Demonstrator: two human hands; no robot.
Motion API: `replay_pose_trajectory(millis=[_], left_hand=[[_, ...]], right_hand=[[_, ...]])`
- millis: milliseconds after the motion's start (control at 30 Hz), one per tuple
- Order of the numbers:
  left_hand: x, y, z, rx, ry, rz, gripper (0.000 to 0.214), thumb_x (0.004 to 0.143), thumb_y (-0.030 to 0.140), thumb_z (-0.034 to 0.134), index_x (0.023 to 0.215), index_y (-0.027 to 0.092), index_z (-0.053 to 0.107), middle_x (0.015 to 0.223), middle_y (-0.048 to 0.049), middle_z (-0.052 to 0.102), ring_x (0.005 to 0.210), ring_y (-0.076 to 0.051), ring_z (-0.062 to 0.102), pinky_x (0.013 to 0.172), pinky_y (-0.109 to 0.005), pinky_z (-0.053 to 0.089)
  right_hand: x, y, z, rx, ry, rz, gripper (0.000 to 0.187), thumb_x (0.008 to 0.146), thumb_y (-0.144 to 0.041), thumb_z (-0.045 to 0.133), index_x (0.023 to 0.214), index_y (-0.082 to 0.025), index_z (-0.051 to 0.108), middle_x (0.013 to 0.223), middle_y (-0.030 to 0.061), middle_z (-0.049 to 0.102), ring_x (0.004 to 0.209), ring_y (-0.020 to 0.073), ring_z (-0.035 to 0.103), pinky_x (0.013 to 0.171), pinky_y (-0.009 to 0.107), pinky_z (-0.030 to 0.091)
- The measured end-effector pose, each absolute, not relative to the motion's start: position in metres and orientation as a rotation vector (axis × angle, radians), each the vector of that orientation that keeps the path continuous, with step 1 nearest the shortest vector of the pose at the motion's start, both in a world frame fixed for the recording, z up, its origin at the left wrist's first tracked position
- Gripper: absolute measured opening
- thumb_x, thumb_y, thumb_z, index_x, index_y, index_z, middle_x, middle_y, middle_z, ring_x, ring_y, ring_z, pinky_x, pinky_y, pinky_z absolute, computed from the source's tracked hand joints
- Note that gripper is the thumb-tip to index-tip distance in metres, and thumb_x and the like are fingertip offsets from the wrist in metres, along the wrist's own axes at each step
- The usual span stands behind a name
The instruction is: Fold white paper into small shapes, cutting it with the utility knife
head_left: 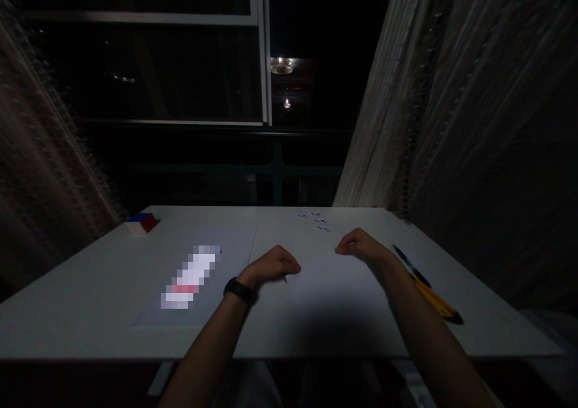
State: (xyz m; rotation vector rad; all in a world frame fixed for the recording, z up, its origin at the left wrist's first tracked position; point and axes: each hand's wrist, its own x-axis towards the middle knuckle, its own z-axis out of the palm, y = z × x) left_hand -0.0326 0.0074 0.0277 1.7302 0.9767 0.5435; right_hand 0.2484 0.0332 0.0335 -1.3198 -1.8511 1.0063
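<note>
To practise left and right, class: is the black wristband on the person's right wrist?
No, the black wristband sits just behind the left hand, while none shows behind the right hand.

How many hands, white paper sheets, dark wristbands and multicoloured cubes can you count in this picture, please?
Hands: 2 (left hand, right hand)
White paper sheets: 2 (sheet between the hands, sheet at the left)
Dark wristband: 1
Multicoloured cube: 1
Total: 6

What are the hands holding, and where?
A white sheet of paper, by its far edge: left hand near the left corner, right hand farther right.
</note>
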Motion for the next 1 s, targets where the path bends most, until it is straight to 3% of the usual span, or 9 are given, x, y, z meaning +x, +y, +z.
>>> replay_pose_trajectory(millis=[133, 233, 433, 533, 633, 700, 833, 1000], left_hand=[[-0.04, 0.009, 0.031, 1.673, 0.887, 0.476, 0.021, 0.067, 0.028, 0.062, 0.065, 0.008, 0.067, 0.059, -0.0058, 0.065, 0.056, -0.013, 0.058, 0.056, -0.024, 0.044], [-0.047, 0.01, 0.034, 1.654, 0.834, 0.438, 0.023, 0.068, 0.029, 0.061, 0.07, 0.007, 0.069, 0.07, -0.011, 0.07, 0.063, -0.015, 0.063, 0.062, -0.026, 0.047], [-0.05, 0.022, 0.027, 1.674, 1.065, 0.692, 0.023, 0.067, 0.028, 0.062, 0.07, 0.006, 0.07, 0.065, -0.0112, 0.069, 0.06, -0.017, 0.063, 0.06, -0.027, 0.047], [-0.041, 0.024, 0.022, 1.705, 1.142, 0.941, 0.03, 0.071, 0.035, 0.06, 0.08, 0.008, 0.071, 0.079, -0.0121, 0.071, 0.073, -0.019, 0.064, 0.068, -0.028, 0.047], [-0.033, 0.018, 0.021, 1.766, 1.109, 0.908, 0.039, 0.07, 0.042, 0.063, 0.093, 0.011, 0.07, 0.09, -0.0104, 0.071, 0.08, -0.019, 0.063, 0.071, -0.028, 0.046], [-0.03, 0.014, 0.02, 1.806, 1.137, 0.808, 0.043, 0.067, 0.043, 0.066, 0.095, 0.011, 0.07, 0.085, -0.009, 0.071, 0.074, -0.018, 0.063, 0.065, -0.026, 0.045], [-0.032, 0.014, 0.016, 1.943, 1.212, 0.678, 0.037, 0.066, 0.043, 0.065, 0.08, 0.009, 0.072, 0.066, -0.0062, 0.067, 0.059, -0.015, 0.056, 0.053, -0.024, 0.039], [-0.033, 0.017, 0.011, 2.067, 1.138, 0.646, 0.03, 0.072, 0.037, 0.058, 0.075, 0.01, 0.072, 0.068, -0.0055, 0.068, 0.062, -0.015, 0.057, 0.057, -0.024, 0.039]], right_hand=[[0.259, 0.033, 0.036, -1.368, -1.795, 0.99, 0.027, 0.051, -0.038, 0.074, 0.058, -0.012, 0.07, 0.052, 0.0039, 0.063, 0.051, 0.0136, 0.052, 0.052, 0.026, 0.038], [0.265, 0.032, 0.038, -1.37, -1.801, 0.981, 0.029, 0.05, -0.04, 0.074, 0.057, -0.012, 0.07, 0.053, 0.0043, 0.063, 0.052, 0.014, 0.053, 0.053, 0.027, 0.039], [0.268, 0.034, 0.04, -1.341, -1.724, 0.987, 0.029, 0.048, -0.039, 0.075, 0.054, -0.012, 0.069, 0.052, 0.0047, 0.063, 0.051, 0.0137, 0.052, 0.054, 0.027, 0.039], [0.256, 0.035, 0.036, -1.338, -1.727, 0.988, 0.03, 0.05, -0.04, 0.075, 0.058, -0.012, 0.07, 0.056, 0.0056, 0.065, 0.054, 0.0148, 0.054, 0.056, 0.027, 0.04], [0.235, 0.033, 0.031, -1.322, -1.795, 0.969, 0.031, 0.055, -0.042, 0.073, 0.062, -0.012, 0.071, 0.061, 0.0062, 0.067, 0.057, 0.0156, 0.056, 0.056, 0.027, 0.041], [0.222, 0.032, 0.028, -1.305, -1.852, 0.947, 0.032, 0.057, -0.043, 0.071, 0.064, -0.012, 0.071, 0.061, 0.0061, 0.068, 0.058, 0.016, 0.057, 0.057, 0.027, 0.041], [0.208, 0.028, 0.027, -1.292, -1.943, 0.891, 0.029, 0.061, -0.041, 0.068, 0.066, -0.012, 0.072, 0.063, 0.0062, 0.069, 0.061, 0.0172, 0.06, 0.059, 0.026, 0.043], [0.194, 0.022, 0.038, -1.394, -2.224, 0.726, 0.028, 0.063, -0.032, 0.067, 0.086, -0.016, 0.072, 0.078, 0.006, 0.072, 0.071, 0.0185, 0.064, 0.064, 0.025, 0.045]])
